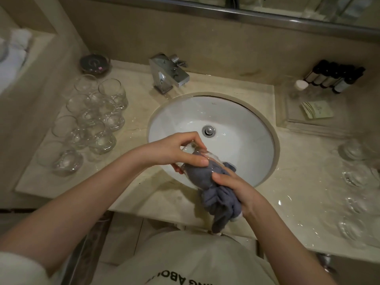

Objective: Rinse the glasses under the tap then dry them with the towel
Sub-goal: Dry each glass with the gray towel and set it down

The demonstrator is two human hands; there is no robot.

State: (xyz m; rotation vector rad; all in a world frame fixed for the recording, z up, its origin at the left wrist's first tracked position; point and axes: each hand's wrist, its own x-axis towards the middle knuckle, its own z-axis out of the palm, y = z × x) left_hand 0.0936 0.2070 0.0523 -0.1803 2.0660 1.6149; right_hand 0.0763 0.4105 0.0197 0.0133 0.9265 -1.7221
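Observation:
My left hand point(174, 150) grips a clear glass point(192, 154) lying on its side over the front of the white sink point(236, 124). A grey-blue towel point(218, 194) is stuffed into the glass's mouth. My right hand point(236, 188) grips the bunched towel just outside the glass, and the towel's end hangs down past the counter edge. The chrome tap point(168, 76) stands behind the basin; no water shows running. Several upright clear glasses point(92, 118) stand in rows on the counter to the left. More glasses point(357, 182) stand on the counter at the right.
A dark round dish point(94, 63) sits at the back left. A row of dark toiletry bottles point(335, 77), a white-capped bottle point(301, 85) and a green packet point(316, 110) on a clear tray are at the back right. Folded white towels point(12, 52) lie on a shelf far left.

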